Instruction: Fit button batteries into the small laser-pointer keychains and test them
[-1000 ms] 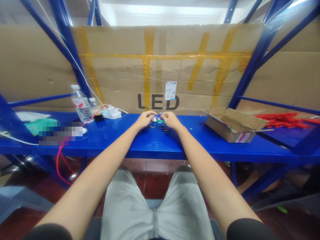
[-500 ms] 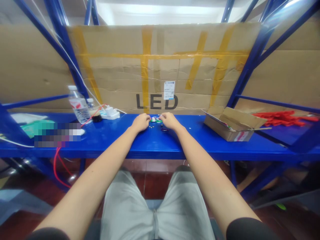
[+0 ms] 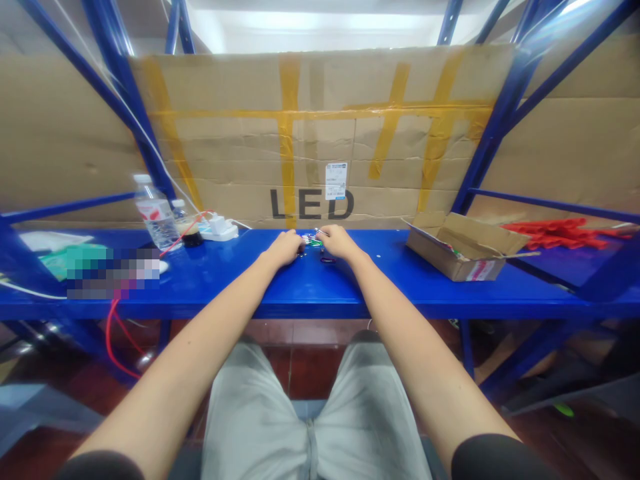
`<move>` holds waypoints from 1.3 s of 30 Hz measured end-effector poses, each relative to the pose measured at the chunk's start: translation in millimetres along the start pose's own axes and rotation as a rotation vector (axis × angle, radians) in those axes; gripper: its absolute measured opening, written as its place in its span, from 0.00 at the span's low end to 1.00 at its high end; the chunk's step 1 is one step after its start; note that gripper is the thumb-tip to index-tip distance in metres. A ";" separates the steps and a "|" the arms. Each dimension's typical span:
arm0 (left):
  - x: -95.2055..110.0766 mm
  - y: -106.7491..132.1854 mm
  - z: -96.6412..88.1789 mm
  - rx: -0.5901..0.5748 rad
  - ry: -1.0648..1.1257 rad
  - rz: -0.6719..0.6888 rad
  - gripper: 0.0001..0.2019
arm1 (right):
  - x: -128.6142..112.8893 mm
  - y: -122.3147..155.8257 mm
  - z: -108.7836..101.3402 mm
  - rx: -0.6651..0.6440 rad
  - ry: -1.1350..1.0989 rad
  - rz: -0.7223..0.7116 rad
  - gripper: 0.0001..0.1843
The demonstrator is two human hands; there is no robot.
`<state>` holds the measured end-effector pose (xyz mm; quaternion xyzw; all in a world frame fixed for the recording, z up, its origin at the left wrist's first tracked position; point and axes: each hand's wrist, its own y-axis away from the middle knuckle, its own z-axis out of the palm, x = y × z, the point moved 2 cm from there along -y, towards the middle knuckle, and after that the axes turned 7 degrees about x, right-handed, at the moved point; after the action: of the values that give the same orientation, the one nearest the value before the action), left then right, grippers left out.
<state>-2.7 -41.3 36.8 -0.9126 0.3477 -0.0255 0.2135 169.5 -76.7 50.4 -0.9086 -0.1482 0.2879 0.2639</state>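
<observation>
Both hands are over the blue table, close together. My right hand [image 3: 336,241] is closed on a thin silvery object [image 3: 321,232], too small to name. My left hand [image 3: 287,247] is curled downward at the left of a small cluster of green and silvery pieces [image 3: 313,241]; what its fingers hold, if anything, is hidden. The cluster lies between the two hands, and its kind cannot be made out. Just below my right hand a small dark oval object [image 3: 327,260] rests on the table [image 3: 315,287]. Tiny bits lie by my left fingertips, partly covered.
An open cardboard box [image 3: 457,257] stands to the right, with red pieces [image 3: 560,235] beyond it. On the left are a water bottle [image 3: 155,213], a small bottle of dark liquid [image 3: 187,227] and a white power strip [image 3: 220,229]. A large cardboard sheet [image 3: 225,160] closes the back.
My left hand has shifted slightly right and down, covering more of the tiny bits beside the cluster. My right hand stays nearly in place. The view has shifted slightly.
</observation>
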 end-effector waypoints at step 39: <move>-8.9 -2.5 16.3 0.100 0.183 0.015 0.12 | 1.9 -0.8 2.2 -0.041 0.016 0.011 0.14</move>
<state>-4.7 -27.8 24.0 -0.8921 0.3708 -0.1244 0.2262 169.6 -74.4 48.5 -0.9168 -0.1471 0.2789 0.2450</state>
